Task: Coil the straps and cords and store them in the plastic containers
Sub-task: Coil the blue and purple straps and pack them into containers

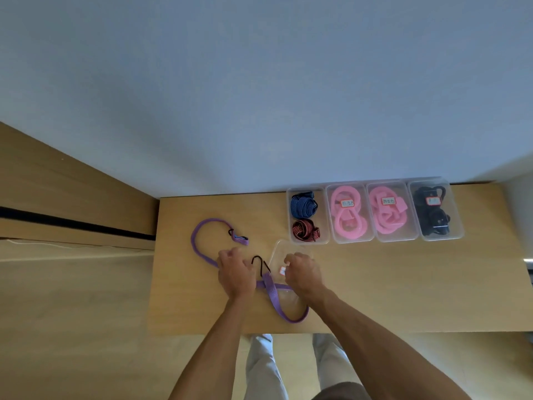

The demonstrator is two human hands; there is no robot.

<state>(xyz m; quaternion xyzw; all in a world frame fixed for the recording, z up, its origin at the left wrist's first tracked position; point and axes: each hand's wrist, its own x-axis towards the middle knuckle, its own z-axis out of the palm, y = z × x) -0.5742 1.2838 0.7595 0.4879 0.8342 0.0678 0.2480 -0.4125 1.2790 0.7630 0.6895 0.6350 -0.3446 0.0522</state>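
Currently both hands, left (235,274) and right (302,272), grip purple strap (199,249); strap runs left-right.

A purple strap (202,246) with black hooks (259,264) lay looped across the surface — beside it an empty clear container (278,249); four filled containers (375,212) stood behind.

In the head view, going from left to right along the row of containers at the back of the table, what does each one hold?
Blue striped coil and red striped coil together → pink cord → second pink cord → black straps.
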